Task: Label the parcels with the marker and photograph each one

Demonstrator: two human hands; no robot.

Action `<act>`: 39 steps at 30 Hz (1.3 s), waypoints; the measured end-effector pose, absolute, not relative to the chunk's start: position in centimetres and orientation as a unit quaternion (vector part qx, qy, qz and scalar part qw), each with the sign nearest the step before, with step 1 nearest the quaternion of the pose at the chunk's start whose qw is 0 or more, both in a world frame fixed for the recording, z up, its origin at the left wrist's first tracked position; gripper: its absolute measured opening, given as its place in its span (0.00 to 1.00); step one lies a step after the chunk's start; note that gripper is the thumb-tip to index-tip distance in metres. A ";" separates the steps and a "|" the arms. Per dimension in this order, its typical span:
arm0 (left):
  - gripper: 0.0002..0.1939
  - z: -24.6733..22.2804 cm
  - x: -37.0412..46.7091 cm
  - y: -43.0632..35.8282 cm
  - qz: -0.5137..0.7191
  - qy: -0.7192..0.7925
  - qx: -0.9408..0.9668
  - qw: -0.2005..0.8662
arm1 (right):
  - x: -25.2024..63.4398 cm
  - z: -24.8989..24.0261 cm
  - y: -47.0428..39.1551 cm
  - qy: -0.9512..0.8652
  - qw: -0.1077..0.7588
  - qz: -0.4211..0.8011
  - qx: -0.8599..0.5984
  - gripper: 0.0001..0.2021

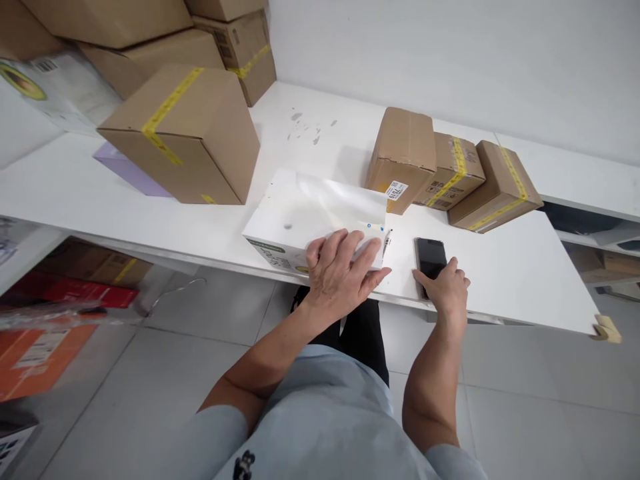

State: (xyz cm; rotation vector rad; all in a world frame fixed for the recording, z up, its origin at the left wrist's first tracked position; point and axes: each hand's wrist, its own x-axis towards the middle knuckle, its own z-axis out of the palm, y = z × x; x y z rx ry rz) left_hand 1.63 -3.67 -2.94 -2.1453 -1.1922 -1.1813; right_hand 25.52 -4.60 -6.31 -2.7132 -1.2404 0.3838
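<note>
A white box (310, 213) with printed sides lies at the front edge of the table. Across its near right part rests my left hand (337, 273), fingers spread over the top and thumb sticking out past the right end. Small blue dots show on a clear strip of tape by that end. To the right, a black smartphone (431, 257) lies on the tabletop, screen up. My right hand (447, 285) grips its lower end, with the thumb at the left side and fingers at the right. A thin pen-like item (387, 243) shows partly beside the box.
Brown cartons with yellow tape (180, 133) stand at the left, one on a lilac box (133, 170). Three smaller cartons (404, 153) line the back right. A beige guard (607, 329) covers the white table's (530, 280) right corner. Parcels (50, 353) sit below left.
</note>
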 end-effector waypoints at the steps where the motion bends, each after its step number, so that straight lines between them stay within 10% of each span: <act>1: 0.22 -2.9 1.6 -3.6 -0.427 -0.427 -0.769 0.210 | 25.6 -6.1 -4.5 -0.406 0.072 0.132 -0.902 0.52; 6: 0.23 -3.0 1.6 -3.2 -0.433 -0.421 -0.767 0.216 | 27.3 -5.7 -4.8 -0.378 0.190 0.174 -0.889 0.55; 15: 0.24 -3.2 1.9 -2.3 -0.436 -0.425 -0.762 0.221 | 26.1 -6.8 -7.3 -0.292 0.692 0.457 -0.477 0.35; 20: 0.25 -3.2 2.0 -2.3 -0.432 -0.425 -0.763 0.223 | 22.7 -6.7 -8.0 -0.329 0.659 0.527 -0.425 0.38; 29: 0.24 -3.0 1.4 -2.6 -0.388 -0.439 -0.789 0.184 | 17.1 -3.2 -8.8 -0.505 0.577 0.232 -0.599 0.36; 39: 0.21 -2.6 1.0 -3.0 -0.350 -0.439 -0.812 0.157 | 15.9 -2.2 -8.6 -0.544 0.532 0.169 -0.626 0.37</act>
